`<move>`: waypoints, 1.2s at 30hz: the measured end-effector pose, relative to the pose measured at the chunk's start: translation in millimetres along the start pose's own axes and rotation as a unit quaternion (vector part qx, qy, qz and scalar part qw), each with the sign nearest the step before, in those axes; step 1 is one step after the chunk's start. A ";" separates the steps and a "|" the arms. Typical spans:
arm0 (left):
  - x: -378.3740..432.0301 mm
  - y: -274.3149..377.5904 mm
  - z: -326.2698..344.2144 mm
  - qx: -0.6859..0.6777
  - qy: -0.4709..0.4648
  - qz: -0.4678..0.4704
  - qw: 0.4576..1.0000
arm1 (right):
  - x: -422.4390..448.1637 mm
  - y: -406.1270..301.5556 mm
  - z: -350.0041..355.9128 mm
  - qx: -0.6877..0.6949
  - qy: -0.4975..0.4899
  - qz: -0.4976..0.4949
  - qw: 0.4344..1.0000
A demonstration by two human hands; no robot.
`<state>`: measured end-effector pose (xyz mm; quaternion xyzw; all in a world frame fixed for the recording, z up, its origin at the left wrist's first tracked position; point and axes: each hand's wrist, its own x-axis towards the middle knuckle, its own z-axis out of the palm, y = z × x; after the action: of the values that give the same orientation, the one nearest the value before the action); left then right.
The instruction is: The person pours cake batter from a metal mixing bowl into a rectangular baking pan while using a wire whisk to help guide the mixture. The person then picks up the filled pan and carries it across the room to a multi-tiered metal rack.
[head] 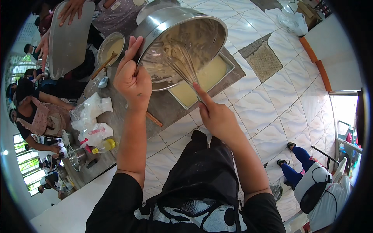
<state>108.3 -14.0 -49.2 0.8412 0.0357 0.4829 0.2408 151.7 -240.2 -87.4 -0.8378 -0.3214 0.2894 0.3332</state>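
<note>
My left hand [132,77] grips the rim of a large stainless steel mixing bowl [163,24], tipped on its side above the table. Pale batter coats the bowl's inner wall. In my right hand [217,116] is a wire balloon whisk [186,68], its handle held near the wires and its head inside the bowl, clotted with batter. Beneath the bowl, a rectangular metal baking pan [186,106] holds a smooth layer of pale yellow batter [214,72]. The bowl hides the far part of the pan.
The table [166,128] carries a smaller bowl of batter [113,48] with a wooden spoon [105,65], plastic bags [93,116], a yellow-capped bottle [105,145] and a steel bowl [76,157]. Other people stand along the left. A person's hand [71,11] rests on a plastic lid or tray [70,43].
</note>
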 end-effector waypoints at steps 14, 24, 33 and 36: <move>-1.1 3.5 12.2 -0.015 0.035 -0.042 0.998 | 17.2 8.0 -2.7 -0.047 0.039 -0.002 0.998; -11.4 8.3 6.0 -0.016 -0.017 -0.052 0.998 | 3.1 -2.5 -25.7 0.029 0.033 0.012 0.999; -11.5 -1.8 2.4 0.017 -0.030 -0.008 0.999 | -13.2 -8.0 -28.3 0.136 -0.164 0.111 0.971; -17.4 -8.3 3.8 0.014 -0.004 -0.015 1.000 | -26.0 -9.8 -43.9 0.155 -0.192 0.130 0.960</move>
<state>103.6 -13.1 -68.3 0.8456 0.0544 0.4756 0.2364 162.7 -270.0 -46.2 -0.7387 -0.2192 0.5322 0.3508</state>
